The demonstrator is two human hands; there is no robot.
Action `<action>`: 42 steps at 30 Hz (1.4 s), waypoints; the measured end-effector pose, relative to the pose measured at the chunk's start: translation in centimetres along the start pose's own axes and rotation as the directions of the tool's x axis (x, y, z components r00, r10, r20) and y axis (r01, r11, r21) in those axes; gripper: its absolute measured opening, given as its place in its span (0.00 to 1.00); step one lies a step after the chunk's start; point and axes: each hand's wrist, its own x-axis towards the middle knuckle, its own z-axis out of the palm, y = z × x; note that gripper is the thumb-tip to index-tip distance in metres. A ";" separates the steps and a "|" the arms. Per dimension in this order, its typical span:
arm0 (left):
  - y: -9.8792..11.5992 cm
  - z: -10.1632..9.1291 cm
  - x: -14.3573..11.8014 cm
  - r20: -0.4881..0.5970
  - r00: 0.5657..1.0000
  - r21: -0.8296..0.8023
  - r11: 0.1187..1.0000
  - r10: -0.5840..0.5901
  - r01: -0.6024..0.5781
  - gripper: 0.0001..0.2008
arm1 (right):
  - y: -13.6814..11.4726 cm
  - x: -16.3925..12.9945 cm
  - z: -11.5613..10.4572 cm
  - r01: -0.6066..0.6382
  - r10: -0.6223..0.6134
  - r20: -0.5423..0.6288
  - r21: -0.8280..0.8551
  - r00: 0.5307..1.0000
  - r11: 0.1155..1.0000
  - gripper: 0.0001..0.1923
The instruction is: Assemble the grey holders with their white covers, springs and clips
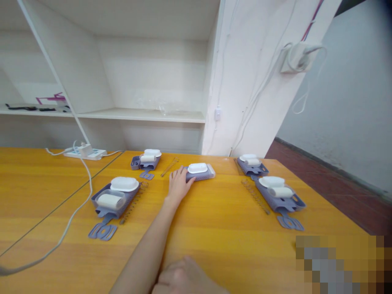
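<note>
Right hand (186, 279) nearest, grip unclear; left hand (178, 183) spread against purple case (200, 172) on wooden table (220, 245).

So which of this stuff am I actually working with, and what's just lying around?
In hand:
- left hand touching the middle purple box
- four more purple kits, e.g. nearest left, with springs and flat handles

Lying about:
- power strip and cable
- shelf clutter
- wall plug
</note>
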 end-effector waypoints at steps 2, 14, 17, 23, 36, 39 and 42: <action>-0.4 -0.4 0.2 0.049 0.998 -0.002 1.000 0.031 -0.031 0.18 | 1.3 0.5 -0.5 -0.010 0.005 -0.059 -0.071 0.998 0.997 0.19; -2.4 -1.0 -0.9 0.073 0.983 -0.021 0.985 0.171 -0.170 0.22 | 3.8 0.2 -1.3 -0.171 0.053 -0.306 -0.372 0.951 0.912 0.15; -2.3 -1.0 -0.9 0.058 0.980 -0.004 0.982 0.190 -0.190 0.22 | 4.4 0.2 -0.5 -0.179 0.057 -0.315 -0.377 0.948 0.909 0.12; -1.8 -1.3 -0.9 0.024 0.981 0.037 0.981 0.191 -0.192 0.23 | 4.7 0.3 0.1 -0.187 0.075 -0.290 -0.382 0.954 0.905 0.12; -1.1 -1.8 -1.1 -0.031 0.976 0.018 0.977 0.215 -0.214 0.18 | 4.1 0.1 -0.5 -0.198 0.088 -0.290 -0.376 0.953 0.905 0.09; -1.0 -2.1 -1.0 -0.039 0.977 0.006 0.978 0.210 -0.209 0.13 | 4.0 0.1 -0.5 -0.191 0.084 -0.289 -0.368 0.954 0.910 0.09; -1.0 -2.1 -0.9 -0.038 0.978 0.010 0.979 0.205 -0.205 0.12 | 3.9 0.0 -0.6 -0.183 0.074 -0.291 -0.369 0.954 0.911 0.09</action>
